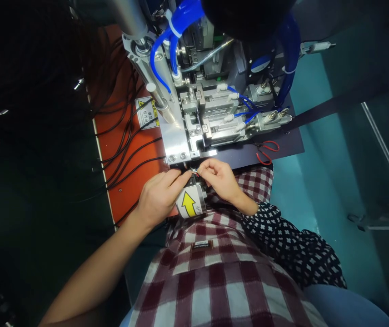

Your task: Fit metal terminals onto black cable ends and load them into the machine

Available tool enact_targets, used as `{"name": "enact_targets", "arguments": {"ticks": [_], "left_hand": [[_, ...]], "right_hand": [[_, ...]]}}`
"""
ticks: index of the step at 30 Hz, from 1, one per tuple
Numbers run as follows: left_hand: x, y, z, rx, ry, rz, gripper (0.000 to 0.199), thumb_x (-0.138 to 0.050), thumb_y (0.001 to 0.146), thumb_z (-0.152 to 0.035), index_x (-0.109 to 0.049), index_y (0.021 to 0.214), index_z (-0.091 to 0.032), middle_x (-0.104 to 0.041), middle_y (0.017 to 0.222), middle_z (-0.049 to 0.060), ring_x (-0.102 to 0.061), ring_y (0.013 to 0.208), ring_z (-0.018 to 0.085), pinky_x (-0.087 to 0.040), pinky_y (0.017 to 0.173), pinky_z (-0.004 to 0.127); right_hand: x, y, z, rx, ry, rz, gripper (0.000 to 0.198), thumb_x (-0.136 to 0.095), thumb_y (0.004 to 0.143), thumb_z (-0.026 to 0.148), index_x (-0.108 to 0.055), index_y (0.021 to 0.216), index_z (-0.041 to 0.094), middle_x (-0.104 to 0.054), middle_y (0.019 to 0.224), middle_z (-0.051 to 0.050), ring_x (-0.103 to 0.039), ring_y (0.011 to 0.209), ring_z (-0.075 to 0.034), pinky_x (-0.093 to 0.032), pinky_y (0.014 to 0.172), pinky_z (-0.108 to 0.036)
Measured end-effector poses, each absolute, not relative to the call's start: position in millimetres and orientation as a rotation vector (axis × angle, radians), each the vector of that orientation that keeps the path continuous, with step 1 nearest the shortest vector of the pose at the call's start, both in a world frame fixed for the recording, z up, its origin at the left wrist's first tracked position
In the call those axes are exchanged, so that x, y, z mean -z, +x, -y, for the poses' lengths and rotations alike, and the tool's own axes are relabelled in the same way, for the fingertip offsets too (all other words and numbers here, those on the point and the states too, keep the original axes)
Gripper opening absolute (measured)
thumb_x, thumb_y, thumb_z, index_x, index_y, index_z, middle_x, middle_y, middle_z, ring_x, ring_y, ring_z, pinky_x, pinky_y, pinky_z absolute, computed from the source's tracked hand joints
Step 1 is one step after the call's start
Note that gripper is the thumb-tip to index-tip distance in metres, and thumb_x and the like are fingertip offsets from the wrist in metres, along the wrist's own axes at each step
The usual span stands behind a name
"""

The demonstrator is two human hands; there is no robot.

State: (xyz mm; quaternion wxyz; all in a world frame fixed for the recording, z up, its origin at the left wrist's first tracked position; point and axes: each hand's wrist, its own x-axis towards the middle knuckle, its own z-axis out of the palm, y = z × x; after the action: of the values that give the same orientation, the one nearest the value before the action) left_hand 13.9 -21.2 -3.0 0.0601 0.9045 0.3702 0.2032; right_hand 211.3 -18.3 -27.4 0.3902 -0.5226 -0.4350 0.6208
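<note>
Your right hand (220,179) pinches the small wires (195,171) at its ten o'clock; your left hand (160,195) touches them at its two o'clock, its grip hidden. They seem to run nine-to-three, equally near both hands, at the metal plate's (177,144) five o'clock.

Apron (226,290), maroon-and-white check, bears a small dark label (201,245) with lettering at the front. Right sleeve (290,243) is loose, black, printed with white cross-shaped motifs. Light blue cloth (347,305) shows beside the apron.

A workshop (pneumatic machine (226,109), warning label (145,113)).
</note>
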Motion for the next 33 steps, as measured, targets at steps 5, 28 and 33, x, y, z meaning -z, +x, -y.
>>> {"name": "enact_targets", "arguments": {"ticks": [5, 28, 33], "left_hand": [[2.3, 14.6, 20.8, -0.604, 2.774, -1.113, 0.029, -0.045, 0.093, -0.016, -0.061, 0.118, -0.009, -0.065, 0.090, 0.012, -0.059, 0.074, 0.020, -0.044, 0.060, 0.030], [3.4, 14.3, 19.9, -0.637, 2.689, -1.154, 0.032, -0.043, 0.094, -0.012, -0.063, 0.118, -0.015, -0.065, 0.090, 0.009, -0.061, 0.078, 0.018, -0.049, 0.067, 0.029], [3.5, 12.9, 20.2, -0.641, 2.711, -1.117, 0.030, -0.045, 0.093, -0.011, -0.062, 0.118, -0.013, -0.066, 0.092, 0.011, -0.061, 0.078, 0.018, -0.049, 0.066, 0.029]], "right_hand": [[24.0, 211.7, 20.8, -1.439, -1.438, 1.251, 0.008, -0.059, 0.083, 0.024, -0.060, 0.077, 0.018, -0.052, 0.060, 0.005, -0.047, 0.053, -0.009, -0.038, 0.051, -0.022], [25.7, 211.0, 18.5, -1.639, -1.300, 1.054, 0.016, -0.063, 0.083, 0.032, -0.057, 0.078, 0.018, -0.050, 0.058, 0.006, -0.045, 0.048, -0.007, -0.036, 0.047, -0.021], [24.7, 213.5, 18.6, -1.654, -1.291, 1.065, 0.018, -0.063, 0.084, 0.032, -0.057, 0.077, 0.017, -0.051, 0.061, 0.005, -0.046, 0.049, -0.007, -0.037, 0.047, -0.020]]}}
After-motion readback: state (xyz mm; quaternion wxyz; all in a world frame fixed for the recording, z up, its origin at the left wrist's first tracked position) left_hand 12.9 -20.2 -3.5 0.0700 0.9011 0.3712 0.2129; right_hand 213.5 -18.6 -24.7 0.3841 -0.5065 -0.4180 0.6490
